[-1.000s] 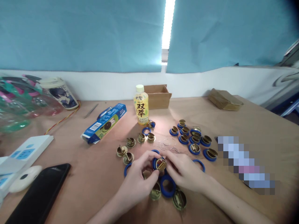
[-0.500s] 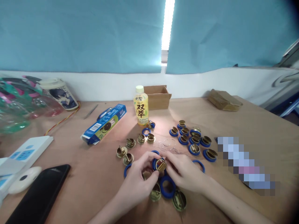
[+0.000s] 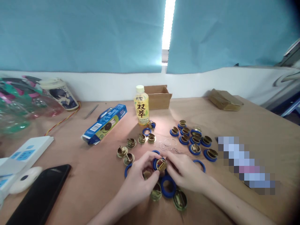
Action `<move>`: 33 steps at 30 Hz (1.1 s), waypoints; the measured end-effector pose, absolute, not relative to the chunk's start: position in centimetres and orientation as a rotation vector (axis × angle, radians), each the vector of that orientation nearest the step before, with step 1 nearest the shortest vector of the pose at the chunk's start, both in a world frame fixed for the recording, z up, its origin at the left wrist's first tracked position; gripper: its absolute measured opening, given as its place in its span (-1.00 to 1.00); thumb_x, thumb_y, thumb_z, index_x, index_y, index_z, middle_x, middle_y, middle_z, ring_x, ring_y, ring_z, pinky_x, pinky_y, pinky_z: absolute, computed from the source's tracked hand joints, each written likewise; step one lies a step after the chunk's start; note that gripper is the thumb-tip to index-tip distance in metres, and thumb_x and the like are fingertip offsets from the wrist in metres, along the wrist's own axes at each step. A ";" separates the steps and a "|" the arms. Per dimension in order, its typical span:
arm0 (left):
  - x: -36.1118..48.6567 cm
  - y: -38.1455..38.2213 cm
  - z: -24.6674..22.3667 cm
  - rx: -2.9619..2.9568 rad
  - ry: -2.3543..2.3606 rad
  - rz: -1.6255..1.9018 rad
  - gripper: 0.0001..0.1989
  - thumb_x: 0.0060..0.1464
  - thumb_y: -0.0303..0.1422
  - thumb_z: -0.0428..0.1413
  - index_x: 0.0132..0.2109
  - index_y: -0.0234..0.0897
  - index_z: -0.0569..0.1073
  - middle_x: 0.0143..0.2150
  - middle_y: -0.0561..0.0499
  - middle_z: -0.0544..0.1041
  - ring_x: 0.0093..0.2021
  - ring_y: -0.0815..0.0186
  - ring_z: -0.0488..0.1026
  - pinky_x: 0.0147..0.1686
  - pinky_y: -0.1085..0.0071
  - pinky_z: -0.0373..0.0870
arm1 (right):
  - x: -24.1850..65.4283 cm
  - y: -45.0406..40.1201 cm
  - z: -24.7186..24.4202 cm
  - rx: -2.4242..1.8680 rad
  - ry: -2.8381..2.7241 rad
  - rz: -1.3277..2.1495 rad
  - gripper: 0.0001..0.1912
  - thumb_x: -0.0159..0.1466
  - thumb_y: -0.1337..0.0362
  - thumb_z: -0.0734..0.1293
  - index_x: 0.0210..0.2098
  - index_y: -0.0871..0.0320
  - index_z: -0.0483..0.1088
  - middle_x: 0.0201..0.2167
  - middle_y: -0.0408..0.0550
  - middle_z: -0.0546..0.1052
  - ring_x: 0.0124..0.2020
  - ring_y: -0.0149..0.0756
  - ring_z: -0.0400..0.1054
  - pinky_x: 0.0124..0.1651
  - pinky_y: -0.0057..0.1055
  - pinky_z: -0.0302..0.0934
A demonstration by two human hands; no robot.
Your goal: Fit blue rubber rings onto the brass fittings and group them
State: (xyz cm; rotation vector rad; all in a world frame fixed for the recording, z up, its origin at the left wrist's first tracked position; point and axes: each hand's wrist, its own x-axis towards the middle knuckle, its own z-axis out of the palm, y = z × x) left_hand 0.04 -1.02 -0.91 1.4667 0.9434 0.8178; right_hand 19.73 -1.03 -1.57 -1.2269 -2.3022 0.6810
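My left hand (image 3: 142, 179) and my right hand (image 3: 185, 170) meet at the front centre, both closed on one brass fitting with a blue ring (image 3: 161, 165). The thumb and fingers of the left pinch its left side; the right fingers grip its right edge. Just below lie a loose blue ring (image 3: 168, 187) and brass fittings without rings (image 3: 180, 200). Several more bare brass fittings (image 3: 131, 143) sit to the left. On the right stand several brass fittings with blue rings (image 3: 195, 149). Thin wire rings (image 3: 167, 143) lie behind the hands.
Behind are a yellow drink bottle (image 3: 141, 107), a cardboard box (image 3: 159, 100) and a brown paper packet (image 3: 225, 100). A blue box (image 3: 105, 125), black phone (image 3: 39, 195), white power strip (image 3: 28, 154), cup (image 3: 62, 95) and spray bottles (image 3: 14, 109) are left. A blurred-out item (image 3: 246, 165) lies right.
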 end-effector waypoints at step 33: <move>-0.1 -1.0 -1.1 1.481 0.947 0.800 -0.71 0.07 -0.57 0.06 -0.05 -0.23 0.39 -0.27 0.03 0.53 -0.29 0.29 0.49 -0.30 0.37 0.44 | 19.6 -0.9 -1.6 -1.227 -2.310 0.704 -0.77 0.35 0.39 0.13 -0.05 0.14 0.30 -0.29 -0.02 0.56 -0.30 -0.22 0.45 -0.31 -0.34 0.17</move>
